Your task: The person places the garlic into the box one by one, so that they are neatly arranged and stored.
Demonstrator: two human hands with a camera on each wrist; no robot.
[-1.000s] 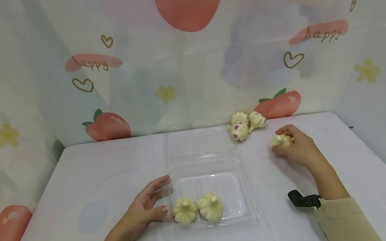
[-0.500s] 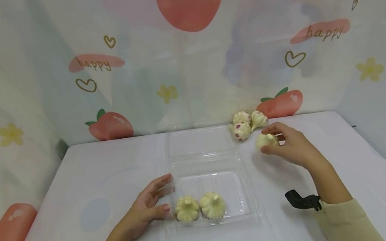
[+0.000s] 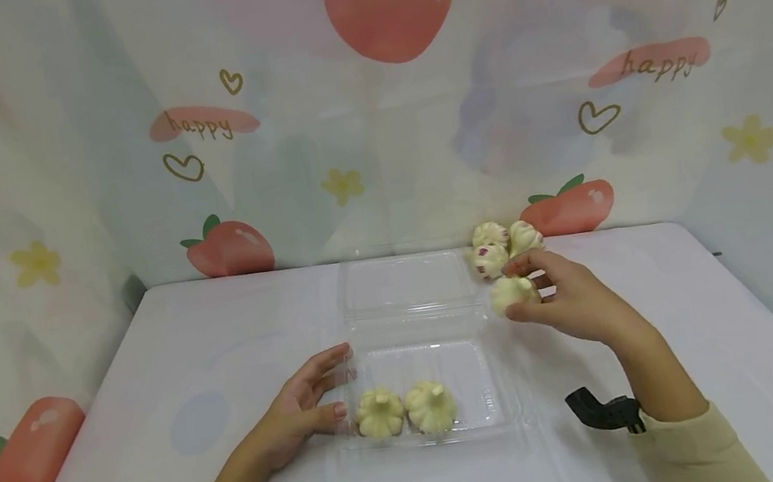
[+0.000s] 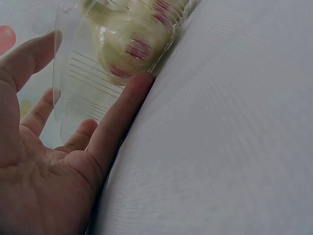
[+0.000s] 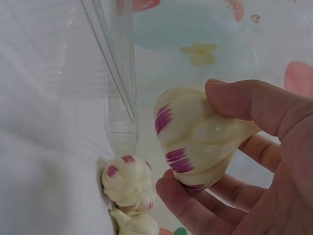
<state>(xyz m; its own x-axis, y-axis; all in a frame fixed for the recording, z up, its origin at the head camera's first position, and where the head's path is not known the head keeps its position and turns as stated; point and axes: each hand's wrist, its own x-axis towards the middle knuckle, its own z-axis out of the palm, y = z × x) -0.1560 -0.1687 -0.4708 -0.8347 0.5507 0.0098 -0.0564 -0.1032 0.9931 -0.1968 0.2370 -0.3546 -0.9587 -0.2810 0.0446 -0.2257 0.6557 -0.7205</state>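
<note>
My right hand (image 3: pixel 578 299) pinches a pale garlic bulb (image 3: pixel 513 293) between thumb and fingers, to the right of the clear plastic container (image 3: pixel 470 375) and near its hinge. Purple streaks mark the bulb's underside in the right wrist view, its stem pointing back at the palm. Two garlic bulbs, one at the left (image 3: pixel 380 413) and one beside it (image 3: pixel 431 407), sit stem-up along the container's near side. The left hand (image 3: pixel 293 416) rests at the container's left wall, fingers extended. Its thumb (image 4: pixel 120 115) lies along the wall's foot in the left wrist view.
Three more garlic bulbs (image 3: pixel 491 260) are clustered at the table's back edge, right of the raised clear lid (image 3: pixel 404 284). A patterned cloth backdrop (image 3: pixel 387 148) rises behind the white table (image 3: pixel 231 316).
The right hand has carried its garlic bulb leftward, closer to the container. My left hand keeps its place at the container's side, while the head view has shifted slightly.
</note>
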